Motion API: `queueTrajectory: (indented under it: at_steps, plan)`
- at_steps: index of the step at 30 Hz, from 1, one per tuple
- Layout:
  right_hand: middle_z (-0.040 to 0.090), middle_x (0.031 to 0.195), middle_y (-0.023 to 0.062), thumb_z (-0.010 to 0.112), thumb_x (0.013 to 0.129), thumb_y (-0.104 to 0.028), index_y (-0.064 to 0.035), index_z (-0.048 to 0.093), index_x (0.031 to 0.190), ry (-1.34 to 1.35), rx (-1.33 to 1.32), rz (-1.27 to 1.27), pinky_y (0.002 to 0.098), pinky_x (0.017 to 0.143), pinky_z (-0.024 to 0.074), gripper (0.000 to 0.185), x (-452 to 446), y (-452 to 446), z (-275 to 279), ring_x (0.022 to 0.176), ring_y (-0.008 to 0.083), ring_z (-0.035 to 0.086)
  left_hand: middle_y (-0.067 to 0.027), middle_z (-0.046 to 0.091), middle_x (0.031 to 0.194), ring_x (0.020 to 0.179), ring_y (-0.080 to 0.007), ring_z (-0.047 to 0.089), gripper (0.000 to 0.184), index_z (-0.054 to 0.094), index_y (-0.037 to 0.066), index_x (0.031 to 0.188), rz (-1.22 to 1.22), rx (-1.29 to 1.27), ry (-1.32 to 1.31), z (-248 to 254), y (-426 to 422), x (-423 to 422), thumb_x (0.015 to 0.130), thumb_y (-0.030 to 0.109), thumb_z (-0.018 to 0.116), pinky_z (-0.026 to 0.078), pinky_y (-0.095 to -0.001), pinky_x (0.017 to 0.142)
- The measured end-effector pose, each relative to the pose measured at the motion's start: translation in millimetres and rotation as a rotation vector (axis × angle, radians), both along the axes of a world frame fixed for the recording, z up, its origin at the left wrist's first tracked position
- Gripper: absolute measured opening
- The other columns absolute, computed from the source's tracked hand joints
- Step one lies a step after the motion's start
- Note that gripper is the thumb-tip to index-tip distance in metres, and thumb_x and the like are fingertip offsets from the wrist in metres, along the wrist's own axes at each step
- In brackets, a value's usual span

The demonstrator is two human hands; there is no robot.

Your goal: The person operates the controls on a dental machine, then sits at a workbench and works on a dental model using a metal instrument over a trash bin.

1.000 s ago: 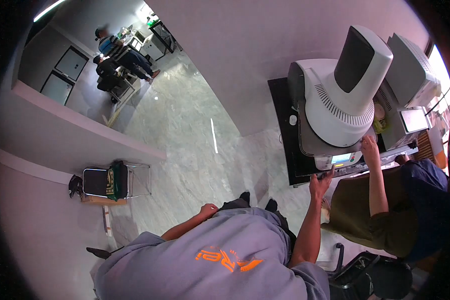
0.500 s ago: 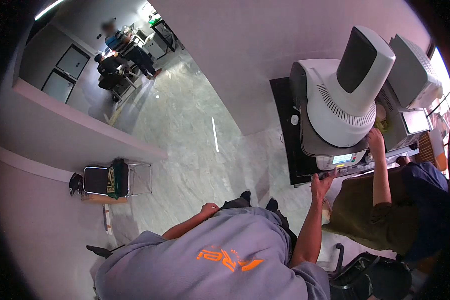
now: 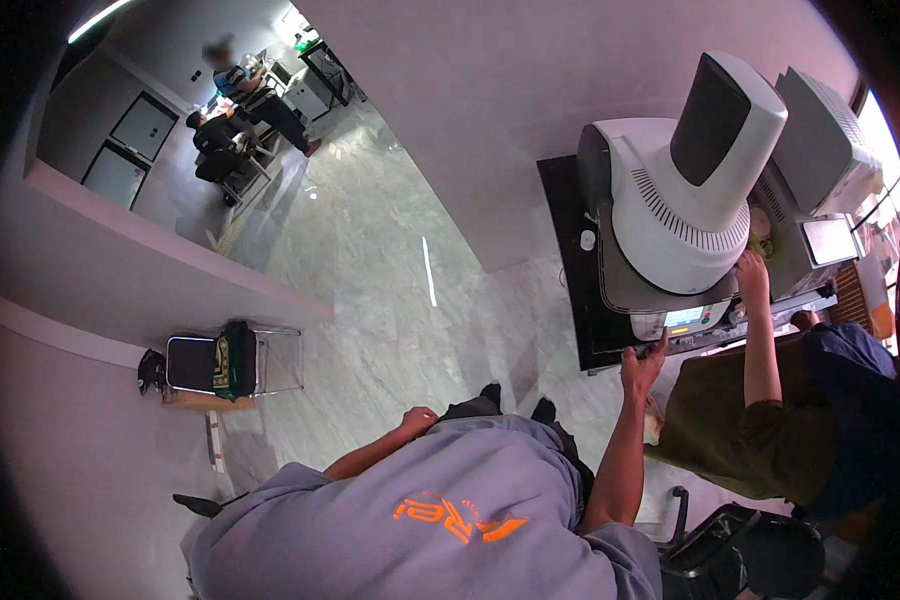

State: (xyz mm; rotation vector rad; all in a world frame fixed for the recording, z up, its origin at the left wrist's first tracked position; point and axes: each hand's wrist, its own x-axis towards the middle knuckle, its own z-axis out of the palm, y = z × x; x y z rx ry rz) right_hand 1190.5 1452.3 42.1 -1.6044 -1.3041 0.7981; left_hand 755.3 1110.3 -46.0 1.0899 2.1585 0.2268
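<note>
White machine (image 3: 675, 235) sits on the black table (image 3: 562, 235), right side of the scene, its control panel (image 3: 683, 318) facing you at the near edge. Your right hand (image 3: 642, 370) is up at that panel, index finger extended, other fingers loose, grasping nothing. Fingertip is at the panel's near edge; contact or a hair off, can't tell. Your left hand (image 3: 419, 420) is at your lap, well apart from the machine, fingers partly hidden; can't tell if it's clenched or holding something.

Handling, judging by looks: machine is likely heavy and rigid, hard smooth casing, probably slippery to bare fingers. Screen is likely the fragile bit, so use light fingertip pressure there. If you must shift it, hold low on the base, 1 hand per side; don't pull on the tall upper part or the panel.

Co-worker's hand (image 3: 753, 274) is at the machine's near right side, just beside your working area; its grip isn't clear. Small white object (image 3: 587, 240) lies left of the machine on the table. Grey boxy unit (image 3: 825, 145) stands to its far right. 2 people (image 3: 238, 115) are at far left, well apart from you.
</note>
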Motion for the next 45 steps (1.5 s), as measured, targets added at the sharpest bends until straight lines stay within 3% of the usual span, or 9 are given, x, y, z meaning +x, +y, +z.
queueTrajectory:
  at_steps: [9,18,23,26,31,34,35,38,45]
  plan:
    - [0.045,0.140,0.0270,0.072,0.072,0.000,-0.0062,0.019,0.154,0.076,-0.059,-0.060,0.0440,0.108,0.0391,0.097,2.9,-5.4,-13.3,0.125,0.0376,0.051,-0.0114,0.074,0.081,0.071,-0.0236,0.072,0.034,0.078,0.013,0.091,0.032,-0.109,-0.039,12.3,8.7,1.8,0.076,0.044,0.073,0.057,-0.0351,0.074]
    - [0.047,0.138,0.0276,0.070,0.074,0.001,-0.0060,0.018,0.154,0.093,-0.120,-0.054,0.0455,0.106,0.0408,0.096,5.2,-2.2,-1.1,0.123,0.0378,0.054,-0.0118,0.075,0.097,0.094,-0.0285,0.071,0.034,0.079,0.014,0.091,0.039,-0.155,-0.059,12.2,10.3,2.0,0.075,0.043,0.071,0.055,-0.0376,0.086]
    - [0.047,0.140,0.0266,0.069,0.073,0.000,-0.0060,0.020,0.154,0.188,-0.181,-0.103,0.0448,0.106,0.0415,0.094,14.0,2.7,5.3,0.124,0.0385,0.053,-0.0122,0.075,0.096,0.093,-0.0291,0.071,0.035,0.079,0.014,0.091,0.043,-0.178,-0.041,7.6,7.9,2.7,0.075,0.044,0.070,0.055,-0.0374,0.086]
    - [0.045,0.140,0.0258,0.068,0.072,-0.001,-0.0071,0.024,0.153,0.032,-0.091,-0.193,0.0439,0.102,0.0452,0.092,26.2,12.5,-18.3,0.123,0.0372,0.053,-0.0110,0.075,0.097,0.092,-0.0275,0.072,0.035,0.079,0.016,0.093,0.040,-0.182,-0.059,12.4,16.2,4.4,0.076,0.045,0.071,0.055,-0.0371,0.086]
    - [0.044,0.141,0.0226,0.065,0.070,0.000,-0.0151,0.016,0.160,0.054,0.199,-0.334,0.0422,0.087,0.0533,0.103,27.0,13.7,35.7,0.113,0.0337,0.055,-0.0121,0.075,0.097,0.092,-0.0277,0.072,0.036,0.079,0.015,0.091,0.069,-0.142,-0.075,1.5,17.9,4.9,0.074,0.046,0.071,0.055,-0.0373,0.087]
    - [0.055,0.122,0.0199,0.063,0.074,0.002,-0.0184,0.017,0.160,-0.209,0.387,-0.379,0.0380,0.079,0.0542,0.099,35.0,18.8,58.8,0.106,0.0302,0.058,-0.0129,0.075,0.097,0.094,-0.0285,0.071,0.036,0.079,0.014,0.092,0.100,-0.246,-0.096,8.7,25.1,8.9,0.075,0.045,0.070,0.055,-0.0373,0.088]
    - [0.061,0.103,0.0140,0.061,0.075,0.003,-0.0192,0.013,0.161,-0.219,0.432,-0.378,0.0371,0.075,0.0530,0.101,38.3,21.8,64.3,0.090,0.0247,0.060,-0.0129,0.075,0.098,0.094,-0.0287,0.071,0.036,0.079,0.014,0.092,0.082,-0.229,-0.094,11.6,27.5,11.4,0.075,0.045,0.070,0.055,-0.0374,0.088]
    - [0.060,0.086,0.0077,0.060,0.075,0.003,-0.0206,0.011,0.161,-0.038,0.284,-0.374,0.0377,0.074,0.0523,0.102,48.7,23.5,79.0,0.077,0.0221,0.059,-0.0130,0.075,0.099,0.095,-0.0291,0.071,0.036,0.079,0.013,0.092,0.047,-0.187,-0.086,0.9,23.6,5.7,0.076,0.044,0.069,0.055,-0.0377,0.089]
    - [0.058,0.079,0.0048,0.056,0.077,0.002,-0.0219,0.011,0.161,-0.052,0.279,-0.444,0.0339,0.068,0.0519,0.098,70.4,39.7,96.8,0.067,0.0179,0.056,-0.0130,0.075,0.098,0.095,-0.0296,0.071,0.035,0.078,0.012,0.092,0.049,-0.186,-0.108,12.6,25.5,6.2,0.077,0.043,0.069,0.055,-0.0381,0.089]
